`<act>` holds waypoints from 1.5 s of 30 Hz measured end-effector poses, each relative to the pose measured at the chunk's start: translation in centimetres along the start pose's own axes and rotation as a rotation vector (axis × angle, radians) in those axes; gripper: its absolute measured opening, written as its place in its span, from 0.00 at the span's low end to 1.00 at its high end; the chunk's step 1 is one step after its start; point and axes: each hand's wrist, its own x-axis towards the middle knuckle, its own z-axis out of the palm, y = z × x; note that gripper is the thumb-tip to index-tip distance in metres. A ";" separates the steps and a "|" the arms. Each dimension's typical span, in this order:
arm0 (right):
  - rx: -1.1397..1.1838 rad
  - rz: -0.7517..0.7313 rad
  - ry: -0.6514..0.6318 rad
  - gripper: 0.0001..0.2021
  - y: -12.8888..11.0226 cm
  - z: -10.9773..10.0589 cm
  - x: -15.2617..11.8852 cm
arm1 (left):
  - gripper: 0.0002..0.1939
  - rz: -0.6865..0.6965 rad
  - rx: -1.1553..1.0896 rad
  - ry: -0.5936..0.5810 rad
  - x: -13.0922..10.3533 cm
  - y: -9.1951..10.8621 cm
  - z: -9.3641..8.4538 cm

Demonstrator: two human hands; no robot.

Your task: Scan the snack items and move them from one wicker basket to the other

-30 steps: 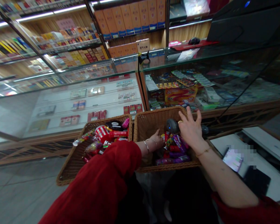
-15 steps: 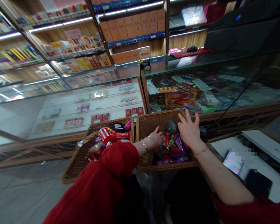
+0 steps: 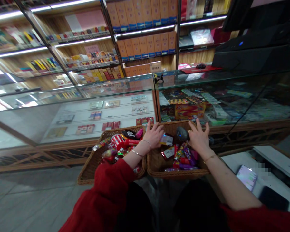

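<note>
My left hand (image 3: 155, 134) is over the left wall of the right wicker basket (image 3: 157, 172), fingers stretched out. Just right of its fingers lies a packet with a white label (image 3: 167, 140); I cannot tell whether they touch. Above the same basket's right side, my right hand (image 3: 199, 138) has its fingers spread. A dark barcode scanner (image 3: 182, 133) with a blue light lies under and beside it; whether the palm presses on the handle is hidden. Purple-wrapped snacks (image 3: 188, 156) and a red packet with a white label (image 3: 169, 152) fill the basket's middle.
A second wicker basket (image 3: 87, 175) with a red-striped tub (image 3: 118, 141) and wrapped sweets adjoins on the left. Behind stands a glass display counter (image 3: 111, 112). At right, a phone (image 3: 246, 177) and a dark flat object (image 3: 273, 198) lie on a white surface.
My left hand has risen from inside the right basket to its left wall, uncovering the labelled packets. My right hand stays beside the scanner. The view has shifted slightly.
</note>
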 end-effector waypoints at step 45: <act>0.241 -0.092 0.266 0.14 -2.9 1.1 -0.7 | 0.37 -0.478 -0.140 0.269 -2.0 -1.5 3.9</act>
